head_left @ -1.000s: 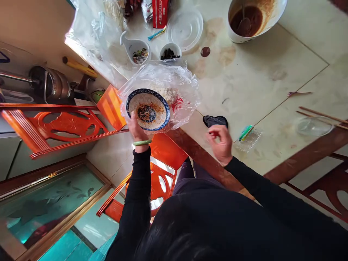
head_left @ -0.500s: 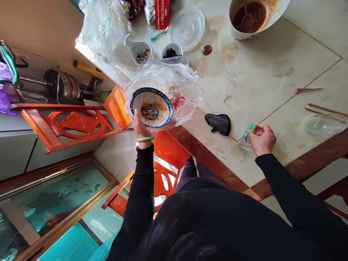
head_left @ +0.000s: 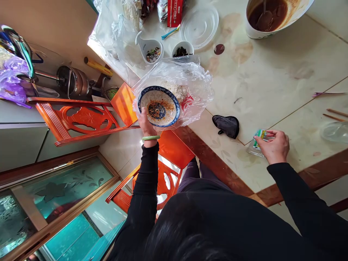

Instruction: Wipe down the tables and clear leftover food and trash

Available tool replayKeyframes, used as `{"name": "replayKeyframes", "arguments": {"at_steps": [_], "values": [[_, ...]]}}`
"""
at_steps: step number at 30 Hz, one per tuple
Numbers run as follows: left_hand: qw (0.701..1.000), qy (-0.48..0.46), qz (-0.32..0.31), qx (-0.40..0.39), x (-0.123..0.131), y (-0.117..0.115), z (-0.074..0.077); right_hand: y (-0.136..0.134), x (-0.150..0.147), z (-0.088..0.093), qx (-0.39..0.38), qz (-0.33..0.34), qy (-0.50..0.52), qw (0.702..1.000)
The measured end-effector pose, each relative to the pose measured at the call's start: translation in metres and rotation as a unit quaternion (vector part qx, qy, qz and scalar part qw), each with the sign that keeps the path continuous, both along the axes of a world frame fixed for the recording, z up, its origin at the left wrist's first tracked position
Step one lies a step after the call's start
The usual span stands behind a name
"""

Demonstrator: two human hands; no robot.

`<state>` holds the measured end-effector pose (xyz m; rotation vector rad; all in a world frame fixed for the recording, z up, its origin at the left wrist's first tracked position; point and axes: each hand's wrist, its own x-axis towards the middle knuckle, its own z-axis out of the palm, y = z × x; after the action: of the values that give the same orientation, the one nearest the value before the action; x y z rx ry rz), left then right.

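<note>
My left hand (head_left: 145,123) grips a blue-and-white patterned bowl (head_left: 163,117), thumb over its near rim and the other fingers hidden beneath. Reddish-brown crumbs and smears line the tilted bowl's inside. A clear plastic bag (head_left: 199,85) holding something white and crumbly spreads behind and beside the bowl. Down at the table's near side, my right hand (head_left: 277,145) is closed, with thumb and fingers at a small green-and-yellow packet (head_left: 259,139) in clear wrapping. Left of this hand lies a dark grey cloth mitt-like pad (head_left: 227,126).
A white tub of brown sauce (head_left: 251,30) with a spoon stands at the back. A spouted cup (head_left: 146,47), a small bowl of dark pieces (head_left: 190,47) and a clear lid (head_left: 199,27) sit behind the bag. Chopsticks (head_left: 334,117) lie right; orange chairs (head_left: 78,119) stand left.
The view has shifted, so everything appears farther right. My right hand has lowered the packet slightly towards the table, its fingers a little looser. My left hand keeps hold of the bowl.
</note>
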<state>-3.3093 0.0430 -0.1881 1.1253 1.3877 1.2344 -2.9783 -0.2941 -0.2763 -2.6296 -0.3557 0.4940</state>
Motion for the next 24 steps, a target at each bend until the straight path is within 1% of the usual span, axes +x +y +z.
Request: {"name": "replayKeyframes", "arguments": {"at_steps": [3, 5, 7, 10, 13, 14, 17, 20, 22, 24], "values": [[1.000, -0.017, -0.002, 0.006, -0.002, 0.001, -0.002, -0.001, -0.001, 0.000, 0.042, 0.005, -0.064, 0.997], [1.000, -0.024, -0.004, 0.003, -0.003, 0.002, -0.002, -0.003, 0.001, -0.002, 0.069, 0.012, -0.085, 0.994], [1.000, -0.028, 0.000, -0.003, -0.003, 0.002, -0.002, -0.008, 0.005, -0.007, 0.060, 0.005, -0.098, 0.993], [1.000, -0.025, 0.004, -0.011, -0.003, 0.003, -0.001, -0.021, 0.013, -0.020, 0.007, -0.044, -0.080, 0.996], [1.000, -0.020, -0.005, -0.007, -0.004, 0.002, 0.000, -0.031, 0.018, -0.030, -0.013, -0.096, -0.013, 0.995], [1.000, -0.020, -0.010, -0.003, -0.004, 0.002, 0.000, -0.033, 0.019, -0.032, -0.018, -0.101, 0.005, 0.995], [1.000, -0.022, -0.021, 0.006, -0.005, 0.000, -0.001, -0.033, 0.018, -0.032, -0.034, -0.085, 0.027, 0.995], [1.000, -0.017, -0.020, 0.000, -0.006, -0.001, -0.002, -0.028, 0.013, -0.032, -0.008, -0.093, 0.042, 0.995], [1.000, -0.013, -0.017, -0.007, -0.006, -0.002, -0.002, -0.026, 0.014, -0.033, 0.024, -0.095, 0.028, 0.995], [1.000, -0.021, -0.013, -0.015, -0.007, -0.001, -0.001, -0.025, 0.026, -0.033, 0.035, -0.079, -0.029, 0.996]]}}
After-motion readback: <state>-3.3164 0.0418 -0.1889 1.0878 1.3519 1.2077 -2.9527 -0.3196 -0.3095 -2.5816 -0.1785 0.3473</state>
